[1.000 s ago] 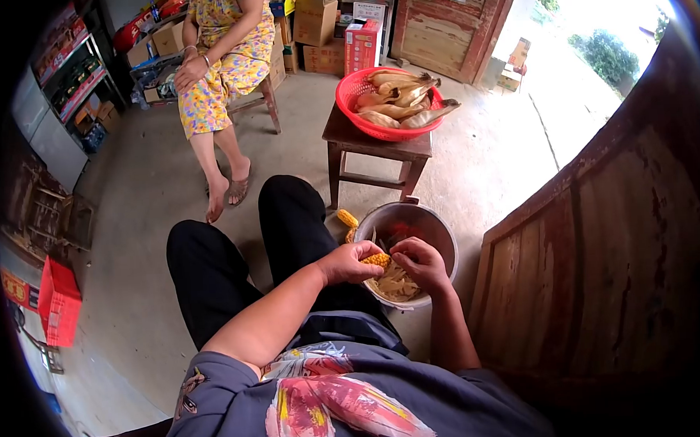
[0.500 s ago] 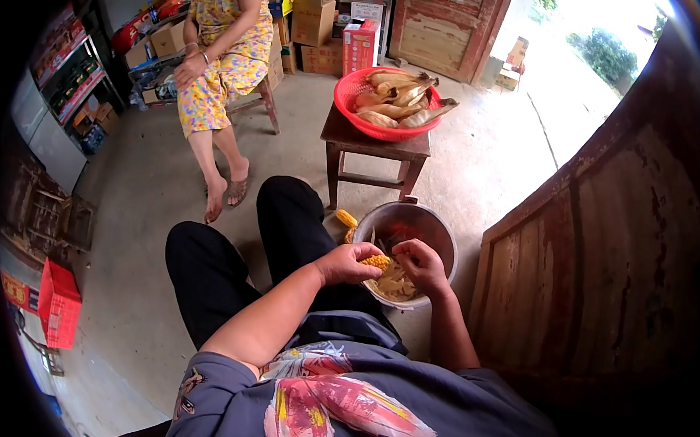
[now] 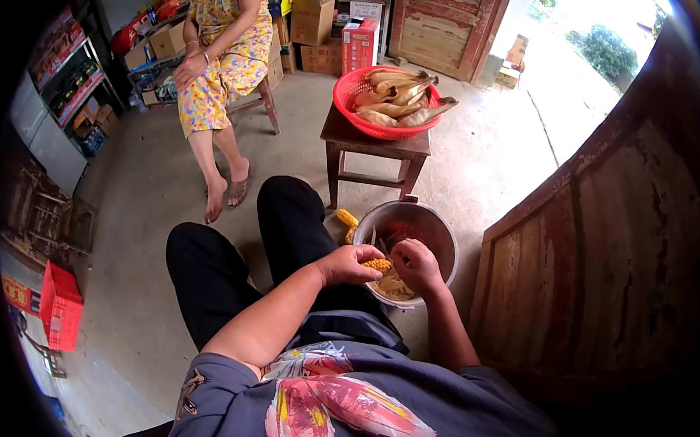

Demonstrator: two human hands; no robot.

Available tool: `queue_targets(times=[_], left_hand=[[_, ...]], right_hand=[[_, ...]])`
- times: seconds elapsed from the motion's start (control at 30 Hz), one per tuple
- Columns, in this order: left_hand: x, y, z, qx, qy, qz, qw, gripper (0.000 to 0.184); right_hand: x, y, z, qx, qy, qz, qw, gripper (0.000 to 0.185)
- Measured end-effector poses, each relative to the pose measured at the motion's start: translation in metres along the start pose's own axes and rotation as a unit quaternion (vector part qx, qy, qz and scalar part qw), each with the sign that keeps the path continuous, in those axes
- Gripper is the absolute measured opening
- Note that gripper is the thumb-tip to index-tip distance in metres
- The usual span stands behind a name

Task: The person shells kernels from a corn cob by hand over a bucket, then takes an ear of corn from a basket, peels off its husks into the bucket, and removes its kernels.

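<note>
My left hand [image 3: 347, 265] is closed around a husked yellow corn cob [image 3: 378, 266], held over a grey bucket [image 3: 449, 241]. Beside the cob's free end, my right hand [image 3: 418, 264] has its fingers curled in. Whether anything is between those fingers is hidden. Pale corn husks [image 3: 394, 288] lie in the bottom of the bucket, partly covered by my hands. Another bare corn cob [image 3: 347, 218] shows at the bucket's left side, with more yellow corn just below it.
A red plastic basket [image 3: 347, 122] of corn still in husks stands on a wooden stool [image 3: 378, 148] beyond the bucket. A wooden door panel [image 3: 571, 263] rises on my right. Another person [image 3: 222, 60] sits at the back left, near cardboard boxes [image 3: 313, 21].
My right hand has turned slightly and its fingers are more curled. The corn cob in my left hand has shifted very little.
</note>
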State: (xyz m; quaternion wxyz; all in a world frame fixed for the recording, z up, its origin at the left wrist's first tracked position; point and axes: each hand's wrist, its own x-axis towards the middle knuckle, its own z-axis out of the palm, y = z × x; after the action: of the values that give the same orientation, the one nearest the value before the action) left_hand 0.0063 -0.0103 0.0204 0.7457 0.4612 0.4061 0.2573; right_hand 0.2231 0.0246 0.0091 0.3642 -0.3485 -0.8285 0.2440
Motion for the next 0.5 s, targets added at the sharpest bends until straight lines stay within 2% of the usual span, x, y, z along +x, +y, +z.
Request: queue_targets(times=[0.03,0.13,0.23,0.27,0.3,0.37,0.4,0.47,0.5], left_hand=[[0.001,0.0,0.0,0.0,0.0,0.001,1.0,0.045],[0.001,-0.004,-0.003,0.039,0.0,0.013,0.999,0.047],[0.002,-0.004,-0.002,0.026,-0.001,0.02,0.999,0.048],[0.002,-0.003,-0.002,0.022,-0.001,0.012,1.0,0.048],[0.001,-0.002,-0.002,0.017,-0.001,0.005,1.0,0.048],[0.003,-0.004,-0.004,0.039,-0.005,0.016,0.999,0.049],[0.004,-0.005,-0.005,0.06,-0.009,0.028,0.998,0.049],[0.006,-0.007,-0.004,0.072,-0.005,0.036,0.997,0.049],[0.005,-0.005,-0.003,0.083,-0.001,0.045,0.996,0.048]], right_hand=[[-0.003,0.004,0.001,-0.001,0.0,-0.001,1.0,0.003],[-0.013,0.007,0.003,-0.001,-0.012,0.116,0.993,0.01],[-0.022,0.015,0.002,-0.009,-0.023,0.166,0.986,0.007],[-0.024,0.022,0.004,0.052,0.015,0.108,0.993,0.003],[-0.022,0.016,0.001,0.052,0.015,0.109,0.993,0.003],[-0.017,0.002,-0.005,0.179,0.022,0.122,0.976,0.009],[-0.014,-0.005,-0.007,0.18,0.023,0.122,0.976,0.009],[-0.007,-0.017,-0.011,0.174,-0.01,0.035,0.984,0.017],[-0.006,-0.021,-0.009,0.174,-0.009,0.035,0.984,0.017]])
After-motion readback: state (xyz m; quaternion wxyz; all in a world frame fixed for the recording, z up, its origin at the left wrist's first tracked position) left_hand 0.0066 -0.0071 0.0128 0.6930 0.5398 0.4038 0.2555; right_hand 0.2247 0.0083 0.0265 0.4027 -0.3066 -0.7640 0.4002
